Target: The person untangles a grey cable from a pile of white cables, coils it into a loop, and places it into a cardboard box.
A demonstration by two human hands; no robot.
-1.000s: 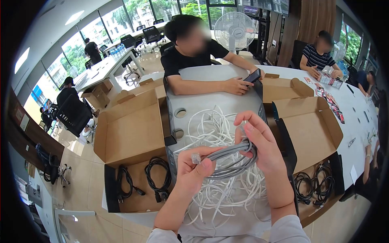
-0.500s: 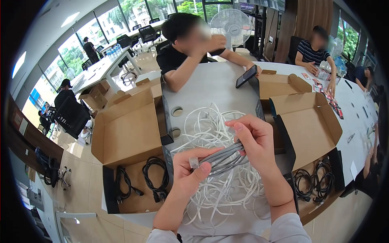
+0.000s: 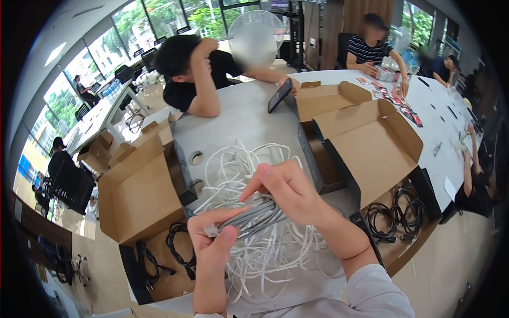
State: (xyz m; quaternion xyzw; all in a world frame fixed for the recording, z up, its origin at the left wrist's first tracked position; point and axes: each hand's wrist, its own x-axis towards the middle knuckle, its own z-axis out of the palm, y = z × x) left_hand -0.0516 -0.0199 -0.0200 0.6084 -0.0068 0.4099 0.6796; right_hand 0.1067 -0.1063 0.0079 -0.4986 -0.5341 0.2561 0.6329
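Note:
A coiled bundle of grey network cable is held over the table. My left hand is closed round its left end, where a clear plug sticks out by the thumb. At the bundle's other end, my right hand is closed, its fingertips bent down against the coil. The right fingers partly hide what they grip. Below both hands spreads a loose tangle of white cable.
Open cardboard boxes stand left and right, holding black power cords. Across the white table, one person holds a phone. Another person handles small red packets.
The view has swung to the right, so everything sits further left. My right hand has shifted over the bundle, its thumb and forefinger now reaching nearer the far side. The left hand keeps its hold.

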